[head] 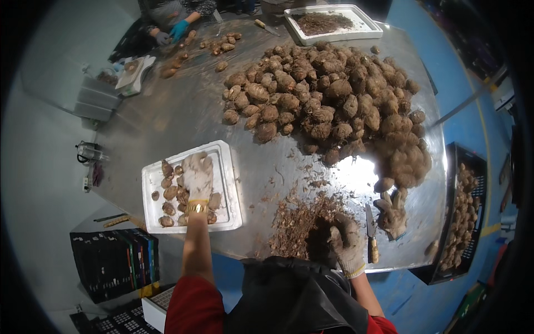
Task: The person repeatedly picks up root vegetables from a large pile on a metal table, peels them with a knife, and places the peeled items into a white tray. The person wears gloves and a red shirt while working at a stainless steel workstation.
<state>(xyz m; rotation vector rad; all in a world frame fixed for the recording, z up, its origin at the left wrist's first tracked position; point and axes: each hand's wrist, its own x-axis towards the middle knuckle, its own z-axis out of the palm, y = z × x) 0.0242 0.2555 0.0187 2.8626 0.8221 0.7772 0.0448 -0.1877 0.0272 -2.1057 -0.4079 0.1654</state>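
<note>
My left hand, in a soiled white knit glove with a gold band at the wrist, is over a white foam tray. Its palm faces down, and what is beneath its fingers is hidden. Several small taro corms lie in the tray around it. On the right, my gloved right hand is at the table's near edge, its fingers curled and apart with nothing visible in them. A heap of brown peelings lies just left of it. To its right rests a wooden-handled knife, beside a dirty crumpled glove.
A large pile of unpeeled taro covers the far right of the metal table. Another foam tray holds brown scraps at the back. Across the table, a person's gloved hands are among corms. A black crate stands right.
</note>
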